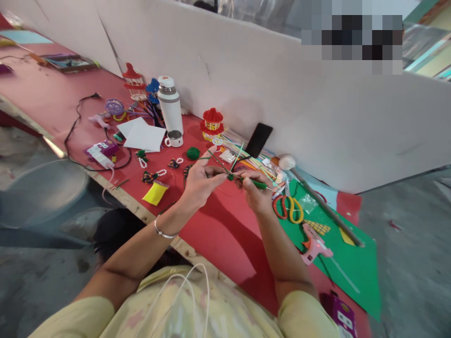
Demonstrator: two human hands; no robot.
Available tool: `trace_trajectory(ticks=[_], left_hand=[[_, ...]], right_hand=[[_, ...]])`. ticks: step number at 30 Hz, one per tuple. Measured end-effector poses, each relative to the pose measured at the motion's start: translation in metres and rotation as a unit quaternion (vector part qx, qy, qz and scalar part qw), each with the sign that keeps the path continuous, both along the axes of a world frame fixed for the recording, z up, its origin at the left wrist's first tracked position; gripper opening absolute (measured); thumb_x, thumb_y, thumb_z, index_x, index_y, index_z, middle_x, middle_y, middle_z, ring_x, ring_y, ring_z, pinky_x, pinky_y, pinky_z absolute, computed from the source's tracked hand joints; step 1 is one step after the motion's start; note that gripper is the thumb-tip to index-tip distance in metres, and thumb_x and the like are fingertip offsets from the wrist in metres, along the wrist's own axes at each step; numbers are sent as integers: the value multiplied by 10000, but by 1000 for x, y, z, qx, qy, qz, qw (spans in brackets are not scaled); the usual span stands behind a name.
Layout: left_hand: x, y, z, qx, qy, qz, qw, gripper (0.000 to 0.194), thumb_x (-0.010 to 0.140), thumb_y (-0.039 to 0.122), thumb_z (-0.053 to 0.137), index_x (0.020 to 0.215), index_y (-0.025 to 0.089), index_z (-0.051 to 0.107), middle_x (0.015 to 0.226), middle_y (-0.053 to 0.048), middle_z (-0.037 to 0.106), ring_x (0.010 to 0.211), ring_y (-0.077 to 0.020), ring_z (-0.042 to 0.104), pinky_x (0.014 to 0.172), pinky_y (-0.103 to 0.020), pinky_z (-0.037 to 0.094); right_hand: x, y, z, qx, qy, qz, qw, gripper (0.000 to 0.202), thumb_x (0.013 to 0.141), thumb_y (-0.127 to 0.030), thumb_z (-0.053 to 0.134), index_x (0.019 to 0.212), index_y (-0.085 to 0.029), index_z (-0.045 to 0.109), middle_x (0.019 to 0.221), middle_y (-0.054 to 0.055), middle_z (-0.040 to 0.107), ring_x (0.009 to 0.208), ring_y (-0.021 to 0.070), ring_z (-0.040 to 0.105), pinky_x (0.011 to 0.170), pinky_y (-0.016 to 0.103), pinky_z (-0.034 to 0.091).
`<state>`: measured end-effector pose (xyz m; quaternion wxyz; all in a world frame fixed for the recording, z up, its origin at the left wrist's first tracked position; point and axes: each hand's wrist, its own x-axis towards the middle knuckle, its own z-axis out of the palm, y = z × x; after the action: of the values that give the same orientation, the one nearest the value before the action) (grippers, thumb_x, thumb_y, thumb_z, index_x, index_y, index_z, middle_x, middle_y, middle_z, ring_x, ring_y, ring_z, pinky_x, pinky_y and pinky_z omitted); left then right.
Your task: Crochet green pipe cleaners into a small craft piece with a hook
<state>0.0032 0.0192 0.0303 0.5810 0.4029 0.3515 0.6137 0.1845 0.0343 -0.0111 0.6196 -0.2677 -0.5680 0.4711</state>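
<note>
My right hand [260,195] pinches a crochet hook with a green handle [260,185], over the red table. Its working end meets a small dark green piece of crochet [230,177], which my left hand [199,183] grips between thumb and fingers. Green yarn stretches over the raised index finger of my left hand. Behind that hand lies a ball of green yarn [193,153]. Small multicoloured pieces with loops of white beads [150,177] rest to the left, near a yellow packet [155,193].
A white flask [170,105] and a steel cup [174,138] stand at the back left. Scissors [296,210] and a pink glue gun [314,246] lie on a green sheet [355,267] at right, beside a mallet [324,206]. A phone [259,140] leans against the white partition.
</note>
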Motion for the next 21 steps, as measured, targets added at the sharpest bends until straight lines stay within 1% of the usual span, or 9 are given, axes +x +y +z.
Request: trace_trajectory(ticks=[3, 6, 8, 10, 12, 13, 16, 18, 21], left_hand=[[2, -2, -4, 32, 93, 67, 993, 941, 753, 182, 842, 1615, 194, 466, 772, 19, 775, 589, -92, 622, 572, -187, 472], [6, -6, -6, 49, 155, 123, 979, 881, 763, 180, 831, 1584, 198, 511, 806, 7, 795, 547, -77, 571, 541, -185, 429], [9, -8, -6, 45, 143, 126, 981, 878, 747, 183, 843, 1567, 194, 528, 800, 7, 794, 536, -75, 561, 523, -184, 408], [10, -8, -3, 12, 87, 93, 992, 902, 730, 204, 864, 1563, 187, 520, 753, 30, 765, 492, -62, 526, 483, -182, 374], [9, -6, 0, -47, 9, 32, 998, 949, 700, 238, 897, 1561, 178, 502, 687, 65, 712, 415, -39, 439, 424, -177, 306], [7, -5, 2, -77, -25, -3, 997, 970, 678, 246, 915, 1552, 172, 502, 658, 80, 682, 384, -25, 387, 400, -174, 265], [-1, -3, 7, -124, -70, -85, 986, 971, 621, 226, 958, 1498, 158, 548, 604, 100, 621, 352, 0, 291, 375, -164, 178], [-7, -2, 9, -112, -65, -102, 986, 933, 627, 214, 965, 1475, 159, 581, 588, 98, 610, 354, 5, 276, 378, -164, 168], [-12, -2, 11, -83, -28, -95, 992, 911, 633, 223, 971, 1466, 148, 611, 628, 55, 669, 363, -1, 302, 378, -178, 180]], right_hand=[[-3, -7, 6, 92, -113, -85, 986, 77, 959, -329, 756, 1016, -305, 803, 1073, 33, 847, 913, 184, 786, 810, 356, 644], [-7, -12, 9, 213, -233, -148, 937, 127, 980, -261, 715, 1078, -296, 788, 1169, 75, 842, 1093, 223, 794, 970, 426, 640], [-9, -13, 7, 263, -278, -181, 906, 157, 987, -251, 698, 1118, -294, 772, 1251, 102, 825, 1126, 230, 794, 971, 436, 645], [-10, -13, 1, 282, -281, -207, 894, 157, 998, -263, 678, 1128, -290, 762, 1282, 116, 814, 1131, 233, 794, 962, 444, 650], [-11, -11, -5, 279, -250, -217, 901, 139, 1000, -290, 678, 1111, -290, 761, 1240, 113, 823, 1122, 241, 794, 968, 462, 646], [-11, -10, -8, 268, -225, -212, 912, 127, 997, -312, 685, 1096, -294, 763, 1214, 107, 828, 1113, 245, 793, 969, 469, 643], [-9, -3, -12, 185, -129, -139, 964, 142, 983, -421, 711, 1048, -309, 767, 1152, 77, 837, 1006, 228, 795, 893, 438, 652], [-6, 3, -12, 107, -66, -70, 990, 228, 957, -521, 724, 1016, -304, 760, 1107, 62, 841, 891, 204, 786, 786, 389, 652], [0, 10, -10, 28, -27, 11, 999, 340, 886, -616, 770, 950, -283, 742, 997, 47, 842, 786, 185, 769, 706, 352, 638]])
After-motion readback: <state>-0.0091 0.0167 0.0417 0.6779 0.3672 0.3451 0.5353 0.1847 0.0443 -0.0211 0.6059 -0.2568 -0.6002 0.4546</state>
